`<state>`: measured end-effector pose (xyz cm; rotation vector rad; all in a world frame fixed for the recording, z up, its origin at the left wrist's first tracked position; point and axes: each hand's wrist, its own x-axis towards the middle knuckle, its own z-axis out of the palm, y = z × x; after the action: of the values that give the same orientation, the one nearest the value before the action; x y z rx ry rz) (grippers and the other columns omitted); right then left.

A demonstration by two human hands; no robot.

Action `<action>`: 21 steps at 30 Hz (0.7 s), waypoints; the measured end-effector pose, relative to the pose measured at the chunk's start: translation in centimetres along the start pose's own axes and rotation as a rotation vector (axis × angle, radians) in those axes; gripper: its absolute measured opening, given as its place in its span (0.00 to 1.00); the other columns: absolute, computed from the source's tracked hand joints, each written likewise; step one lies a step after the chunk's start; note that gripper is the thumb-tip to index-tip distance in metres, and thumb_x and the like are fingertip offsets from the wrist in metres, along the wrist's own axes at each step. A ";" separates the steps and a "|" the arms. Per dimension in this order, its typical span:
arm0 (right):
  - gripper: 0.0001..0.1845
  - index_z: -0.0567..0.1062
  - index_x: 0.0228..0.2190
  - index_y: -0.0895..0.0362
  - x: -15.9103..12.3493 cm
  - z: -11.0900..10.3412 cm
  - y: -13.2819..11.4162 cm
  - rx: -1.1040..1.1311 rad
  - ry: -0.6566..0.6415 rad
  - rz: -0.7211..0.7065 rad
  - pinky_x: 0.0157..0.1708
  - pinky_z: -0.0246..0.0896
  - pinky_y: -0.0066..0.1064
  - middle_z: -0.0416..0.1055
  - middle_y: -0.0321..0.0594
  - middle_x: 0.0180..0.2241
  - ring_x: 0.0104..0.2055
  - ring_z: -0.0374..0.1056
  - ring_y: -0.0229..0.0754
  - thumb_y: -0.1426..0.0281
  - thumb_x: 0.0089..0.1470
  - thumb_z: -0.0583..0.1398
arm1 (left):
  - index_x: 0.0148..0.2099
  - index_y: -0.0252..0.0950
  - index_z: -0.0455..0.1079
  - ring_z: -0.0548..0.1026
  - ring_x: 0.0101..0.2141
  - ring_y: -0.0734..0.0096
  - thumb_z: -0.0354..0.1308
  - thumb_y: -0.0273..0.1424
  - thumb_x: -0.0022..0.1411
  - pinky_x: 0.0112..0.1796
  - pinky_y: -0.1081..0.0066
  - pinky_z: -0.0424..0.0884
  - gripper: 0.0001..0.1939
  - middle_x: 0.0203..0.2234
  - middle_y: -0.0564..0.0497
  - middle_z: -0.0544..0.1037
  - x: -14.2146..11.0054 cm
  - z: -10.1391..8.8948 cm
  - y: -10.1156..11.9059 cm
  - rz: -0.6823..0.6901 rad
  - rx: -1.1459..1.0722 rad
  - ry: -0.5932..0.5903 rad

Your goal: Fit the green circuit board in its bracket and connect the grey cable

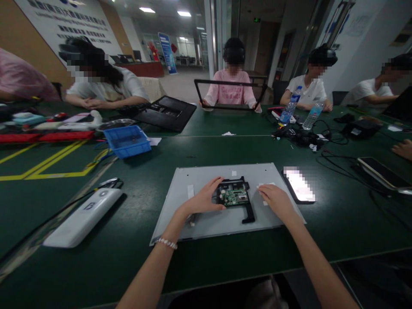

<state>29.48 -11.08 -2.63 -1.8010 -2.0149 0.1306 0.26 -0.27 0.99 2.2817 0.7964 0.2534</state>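
Observation:
A flat grey panel lies on the table in front of me. On its middle sits a green circuit board in a black plastic bracket with an arm reaching toward me. My left hand spans the bracket's left side, fingers at the far edge and thumb at the near edge. To the right of the bracket, my right hand rests over the panel, its fingers extended and their tips at a white label. Some wires show under my left wrist.
A lit phone lies beside the panel's right edge. At left are a white device with a cable and a blue basket. Across the table a person holds a black frame. Bottles and tangled cables stand at right.

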 end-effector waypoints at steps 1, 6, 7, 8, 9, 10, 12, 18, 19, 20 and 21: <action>0.16 0.73 0.45 0.55 0.0 0.1 0.0 -0.005 0.013 0.008 0.48 0.61 0.36 0.71 0.43 0.46 0.48 0.66 0.44 0.73 0.58 0.51 | 0.67 0.39 0.38 0.45 0.62 0.48 0.62 0.44 0.48 0.60 0.52 0.46 0.51 0.65 0.43 0.41 0.0 0.0 0.1 -0.001 0.002 0.001; 0.17 0.71 0.46 0.56 0.3 0.4 -0.1 0.016 0.077 0.030 0.46 0.61 0.36 0.70 0.44 0.48 0.48 0.66 0.44 0.73 0.57 0.51 | 0.67 0.38 0.38 0.45 0.62 0.47 0.62 0.43 0.49 0.59 0.51 0.47 0.51 0.65 0.42 0.41 -0.1 0.0 0.2 0.019 0.008 0.003; 0.16 0.72 0.46 0.57 0.3 0.5 0.0 0.021 0.089 0.034 0.46 0.61 0.36 0.70 0.44 0.47 0.47 0.66 0.44 0.72 0.57 0.51 | 0.67 0.39 0.38 0.46 0.62 0.46 0.62 0.43 0.49 0.59 0.51 0.48 0.51 0.65 0.43 0.41 -0.1 0.1 0.2 0.017 0.005 0.003; 0.16 0.73 0.45 0.57 0.4 0.6 0.0 0.023 0.097 0.037 0.46 0.61 0.36 0.71 0.44 0.46 0.47 0.66 0.44 0.72 0.57 0.51 | 0.67 0.39 0.38 0.46 0.62 0.46 0.62 0.43 0.49 0.59 0.50 0.48 0.51 0.65 0.43 0.41 -0.1 0.1 0.1 0.017 0.001 0.004; 0.15 0.73 0.43 0.57 0.4 0.6 0.1 0.023 0.103 0.039 0.46 0.61 0.36 0.71 0.44 0.45 0.47 0.66 0.44 0.72 0.57 0.51 | 0.67 0.39 0.38 0.45 0.62 0.46 0.62 0.43 0.49 0.59 0.50 0.48 0.50 0.65 0.43 0.41 -0.1 0.1 0.0 0.018 -0.002 0.006; 0.14 0.74 0.42 0.57 0.4 0.7 0.1 0.023 0.107 0.039 0.46 0.61 0.36 0.72 0.44 0.44 0.46 0.66 0.45 0.72 0.57 0.51 | 0.67 0.39 0.38 0.45 0.62 0.46 0.62 0.42 0.49 0.59 0.50 0.47 0.50 0.65 0.43 0.41 -0.1 0.2 -0.1 0.021 -0.003 0.008; 0.14 0.75 0.40 0.57 0.3 0.8 0.1 0.022 0.117 0.040 0.46 0.61 0.37 0.72 0.44 0.43 0.46 0.66 0.45 0.71 0.57 0.51 | 0.67 0.39 0.37 0.45 0.62 0.47 0.62 0.42 0.49 0.59 0.50 0.47 0.50 0.65 0.43 0.41 0.0 0.2 -0.2 0.031 0.001 0.012; 0.14 0.74 0.42 0.57 0.5 0.3 -0.9 0.005 0.184 0.027 0.48 0.60 0.38 0.71 0.45 0.44 0.47 0.65 0.45 0.69 0.58 0.53 | 0.66 0.40 0.38 0.46 0.62 0.46 0.61 0.41 0.50 0.59 0.48 0.47 0.49 0.64 0.43 0.42 0.0 0.4 -0.6 0.066 -0.001 0.020; 0.14 0.74 0.42 0.58 1.1 0.0 -1.3 0.002 0.184 0.006 0.49 0.60 0.38 0.71 0.45 0.44 0.48 0.64 0.45 0.69 0.58 0.53 | 0.66 0.40 0.38 0.46 0.62 0.46 0.61 0.41 0.49 0.59 0.49 0.47 0.49 0.64 0.43 0.43 0.1 0.5 -0.6 0.072 -0.001 0.026; 0.14 0.74 0.43 0.58 1.9 -0.3 -1.8 -0.002 0.174 -0.018 0.49 0.59 0.38 0.71 0.45 0.44 0.48 0.64 0.45 0.68 0.58 0.53 | 0.66 0.39 0.39 0.46 0.62 0.47 0.61 0.40 0.49 0.59 0.49 0.46 0.49 0.64 0.42 0.43 0.1 0.5 -0.6 0.079 0.001 0.033; 0.14 0.73 0.43 0.58 2.9 -0.6 -2.4 -0.007 0.146 -0.045 0.49 0.59 0.38 0.71 0.45 0.44 0.48 0.64 0.45 0.68 0.58 0.53 | 0.66 0.38 0.39 0.46 0.62 0.47 0.62 0.40 0.49 0.59 0.50 0.46 0.49 0.64 0.42 0.44 0.2 0.6 -0.6 0.086 0.005 0.038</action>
<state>27.29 -8.73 -0.50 -1.7158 -1.9528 -0.0209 0.33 -0.17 0.14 2.3249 0.7194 0.3357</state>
